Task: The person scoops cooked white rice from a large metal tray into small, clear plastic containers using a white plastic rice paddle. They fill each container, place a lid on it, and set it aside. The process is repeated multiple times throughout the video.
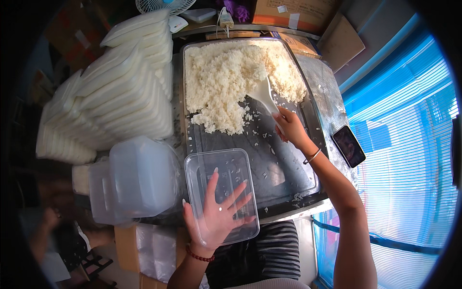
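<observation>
A clear plastic container rests on my left hand, which spreads its fingers beneath the see-through bottom with the thumb up along the left side. My right hand grips the handle of a white rice paddle. The paddle's blade is partly buried in a mound of cooked white rice. That rice covers the far part of a large dark metal tray, with loose grains scattered over its near part. The container is held over the tray's near left corner, and nothing shows inside it.
Filled, closed containers stand in tall stacks on the left. Nested empty containers lie nearer. A phone lies right of the tray, beside a blue striped curtain. Behind are a fan and cardboard boxes. Another person's arm shows lower left.
</observation>
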Available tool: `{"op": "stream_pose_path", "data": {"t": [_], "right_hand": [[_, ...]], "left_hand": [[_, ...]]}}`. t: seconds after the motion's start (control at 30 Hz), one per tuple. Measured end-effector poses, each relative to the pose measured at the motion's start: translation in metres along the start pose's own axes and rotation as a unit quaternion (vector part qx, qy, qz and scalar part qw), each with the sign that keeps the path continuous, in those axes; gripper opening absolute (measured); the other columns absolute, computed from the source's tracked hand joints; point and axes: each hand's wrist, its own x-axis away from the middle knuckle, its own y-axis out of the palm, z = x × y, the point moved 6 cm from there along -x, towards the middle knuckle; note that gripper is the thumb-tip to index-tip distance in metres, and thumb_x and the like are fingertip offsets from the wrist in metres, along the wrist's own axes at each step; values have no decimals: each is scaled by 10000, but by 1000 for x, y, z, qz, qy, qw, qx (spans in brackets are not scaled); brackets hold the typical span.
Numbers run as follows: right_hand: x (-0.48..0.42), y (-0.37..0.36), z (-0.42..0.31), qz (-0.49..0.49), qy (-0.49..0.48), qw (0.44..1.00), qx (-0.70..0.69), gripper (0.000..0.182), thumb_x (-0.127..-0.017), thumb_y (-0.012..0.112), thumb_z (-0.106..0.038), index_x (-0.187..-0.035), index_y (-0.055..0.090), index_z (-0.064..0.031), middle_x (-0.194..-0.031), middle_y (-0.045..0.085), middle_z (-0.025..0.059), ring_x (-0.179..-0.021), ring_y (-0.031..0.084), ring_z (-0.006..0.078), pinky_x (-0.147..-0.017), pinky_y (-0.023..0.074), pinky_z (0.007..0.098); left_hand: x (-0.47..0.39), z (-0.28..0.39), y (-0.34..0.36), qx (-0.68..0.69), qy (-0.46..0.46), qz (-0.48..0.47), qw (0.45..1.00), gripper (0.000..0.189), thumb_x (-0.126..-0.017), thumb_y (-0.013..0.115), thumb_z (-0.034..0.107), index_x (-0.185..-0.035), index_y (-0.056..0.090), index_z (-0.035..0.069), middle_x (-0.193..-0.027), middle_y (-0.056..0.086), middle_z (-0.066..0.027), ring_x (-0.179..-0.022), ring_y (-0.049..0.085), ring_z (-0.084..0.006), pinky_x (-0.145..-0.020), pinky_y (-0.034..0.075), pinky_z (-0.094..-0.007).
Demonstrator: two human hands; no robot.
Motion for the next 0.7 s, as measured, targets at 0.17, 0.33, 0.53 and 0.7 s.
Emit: {"op": "stream_pose_path", "data": {"t": [0.17, 0.33, 0.53, 0.7], "right_hand": [[-5, -1, 5, -73, 78, 969, -221, 269, -891, 419, -206, -1093, 486, -43, -538, 441, 20, -355, 385, 81, -319, 305, 217], [-2, -5, 4, -111, 62, 962, -240, 258, -890, 425, -200, -1094, 480, -52, -555, 435, 29, -362, 344, 82, -325, 280, 208], [-19, 5, 1, -105, 102, 946, -290, 241, -893, 418, -181, -1102, 473, -75, -564, 437, 31, -373, 337, 79, -334, 278, 202], [-23, 7, -7, -101, 91, 930, -341, 191, -895, 408, -172, -1041, 481, -73, -564, 432, 29, -381, 318, 74, -343, 275, 199]], "left_hand": [[-32, 12, -3, -60, 18, 102, 993, 693, -770, 268, 680, -1348, 83, 345, -1337, 229, -206, -1149, 348, -330, -856, 339, -556], [-54, 30, -6, -60, 67, 109, 990, 526, -852, 214, 572, -1330, 138, 366, -1321, 255, -207, -1145, 352, -327, -854, 344, -536], [-89, 43, -12, -79, 113, 143, 980, 527, -851, 309, 540, -1319, 175, 338, -1322, 194, -245, -1145, 324, -345, -864, 330, -560], [-113, 50, -9, -124, 152, 150, 969, 613, -832, 388, 529, -1331, 121, 295, -1316, 160, -255, -1134, 322, -354, -862, 350, -557]]}}
